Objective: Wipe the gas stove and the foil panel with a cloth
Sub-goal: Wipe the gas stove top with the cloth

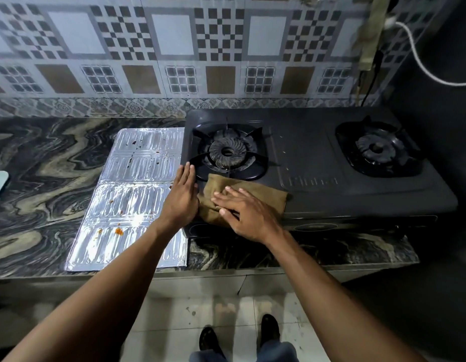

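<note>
Right grip (248, 209), fingers spread flat, presses a folded brown cloth (269, 192) onto the black two-burner gas stove (305, 152); left grip (181, 195), fingers straight together, lies beside it, stained silver foil panel (127, 199) further left

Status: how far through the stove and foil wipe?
Nothing looks finished. In hand: right hand presses the cloth on the stove front by the left burner; left hand rests on the stove's left edge. Left: foil panel, orange stains on it.

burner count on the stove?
2. The left burner sits just behind the cloth; the right burner is at the far right end of the stove. None look hidden.
</note>
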